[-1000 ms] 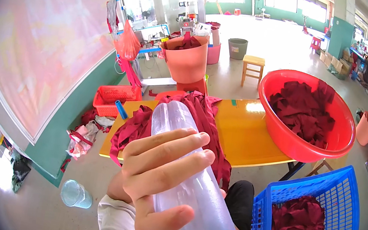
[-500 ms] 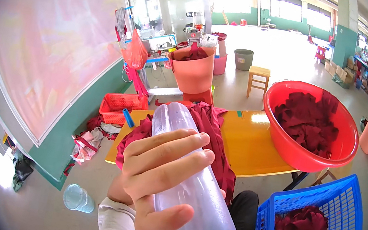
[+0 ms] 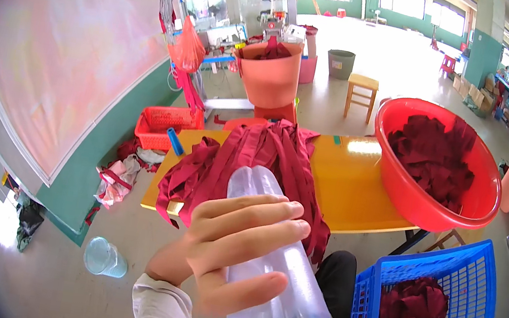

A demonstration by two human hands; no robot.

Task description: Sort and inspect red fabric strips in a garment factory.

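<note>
One hand, the left hand (image 3: 233, 249), is wrapped around a clear, pale-blue plastic bottle (image 3: 279, 276) close under the camera, fingers (image 3: 259, 216) curled across its near side and the thumb (image 3: 243, 294) pressed lower down, so the grip is closed on the bottle. The bottle runs on a slant from about five o'clock, where its wider end meets the lower edge of the view, up toward eleven o'clock, where its rounded end rises just above the fingers. The hand sits at the bottle's nine o'clock side, its white sleeve (image 3: 167, 312) coming in from six o'clock. The right hand cannot be seen; only a bit of forearm shows at the bottle's lower right, so its state cannot be told.

Beyond the bottle, at twelve o'clock from it, a heap of dark red fabric strips (image 3: 248, 158) lies on a yellow-orange wooden table (image 3: 356, 188). A large round red plastic basin (image 3: 440, 165) filled with dark red cloth rests on the table's edge at two o'clock. A blue plastic lattice basket (image 3: 443, 315) holding more dark red cloth stands on the floor at three o'clock. Further off at twelve o'clock stands an orange plastic bucket (image 3: 271, 75). A small red plastic crate (image 3: 163, 124) lies on the floor at ten o'clock, and a clear plastic cup (image 3: 104, 258) lies tipped on the floor at nine o'clock, well apart from the hand.
</note>
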